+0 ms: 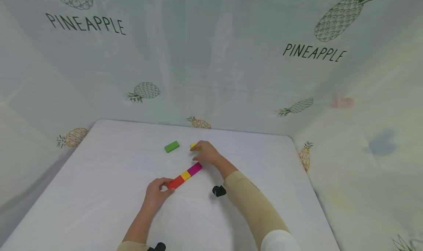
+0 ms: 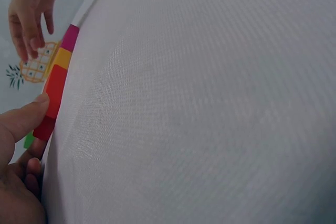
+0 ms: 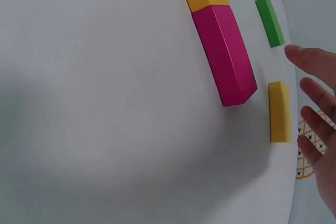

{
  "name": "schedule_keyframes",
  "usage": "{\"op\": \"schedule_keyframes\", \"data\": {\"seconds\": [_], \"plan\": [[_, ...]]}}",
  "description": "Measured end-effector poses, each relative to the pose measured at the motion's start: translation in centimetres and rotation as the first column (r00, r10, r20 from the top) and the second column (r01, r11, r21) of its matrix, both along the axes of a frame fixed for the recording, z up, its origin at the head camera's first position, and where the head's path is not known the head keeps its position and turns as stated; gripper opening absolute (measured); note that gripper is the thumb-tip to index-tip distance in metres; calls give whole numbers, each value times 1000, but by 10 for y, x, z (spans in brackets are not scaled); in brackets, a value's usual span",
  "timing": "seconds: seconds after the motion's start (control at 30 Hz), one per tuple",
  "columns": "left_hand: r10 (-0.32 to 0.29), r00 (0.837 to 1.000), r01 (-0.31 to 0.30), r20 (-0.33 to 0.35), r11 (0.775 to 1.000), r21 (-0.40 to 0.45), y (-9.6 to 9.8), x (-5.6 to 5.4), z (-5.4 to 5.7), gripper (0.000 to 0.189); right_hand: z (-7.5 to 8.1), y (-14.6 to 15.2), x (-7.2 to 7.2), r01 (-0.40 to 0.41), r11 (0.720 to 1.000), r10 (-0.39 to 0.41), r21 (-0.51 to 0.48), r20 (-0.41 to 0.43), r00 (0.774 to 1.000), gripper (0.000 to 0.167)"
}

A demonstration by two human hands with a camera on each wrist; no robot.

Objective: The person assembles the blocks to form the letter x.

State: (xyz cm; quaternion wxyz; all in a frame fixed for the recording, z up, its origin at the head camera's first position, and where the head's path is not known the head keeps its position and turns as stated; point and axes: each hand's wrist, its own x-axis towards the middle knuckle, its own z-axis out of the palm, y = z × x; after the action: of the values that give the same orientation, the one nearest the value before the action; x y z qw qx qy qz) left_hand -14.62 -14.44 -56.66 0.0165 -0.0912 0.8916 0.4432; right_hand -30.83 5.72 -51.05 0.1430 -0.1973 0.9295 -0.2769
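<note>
A red block (image 1: 175,182), an orange-yellow block (image 1: 185,175) and a magenta block (image 1: 194,169) lie end to end in a slanting row on the white table. My left hand (image 1: 156,194) pinches the near end of the red block between thumb and fingers. Beyond the magenta end, my right hand (image 1: 207,152) hovers with its fingers apart and nothing held. Close to those fingers lies a loose yellow block (image 3: 279,112), partly covered by the hand in the head view. A green block (image 1: 172,146) rests farther left, apart from the row.
Black wrist devices show at the right sleeve (image 1: 219,191) and the left sleeve (image 1: 159,247). Behind the table (image 1: 264,163), a pale cloth (image 1: 211,78) with pineapple prints hangs along the back and sides.
</note>
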Motion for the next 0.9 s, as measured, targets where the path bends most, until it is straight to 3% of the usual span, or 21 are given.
{"op": "schedule_keyframes", "data": {"seconds": [0.27, 0.47, 0.9], "plan": [[9, 1000, -9, 8, 1000, 0, 1, -2, -2, 39, -8, -3, -15, 49, 998, -50, -37, -20, 999, 32], [9, 1000, -9, 19, 1000, -4, 0, 0, -5, 39, -16, -9, -21, 35, 999, -35, 3, -42, 999, 33], [1, 1000, -1, -11, 1000, -18, -1, 0, -4, 37, -16, -11, -26, 34, 997, -32, 72, -35, 999, 36]]}}
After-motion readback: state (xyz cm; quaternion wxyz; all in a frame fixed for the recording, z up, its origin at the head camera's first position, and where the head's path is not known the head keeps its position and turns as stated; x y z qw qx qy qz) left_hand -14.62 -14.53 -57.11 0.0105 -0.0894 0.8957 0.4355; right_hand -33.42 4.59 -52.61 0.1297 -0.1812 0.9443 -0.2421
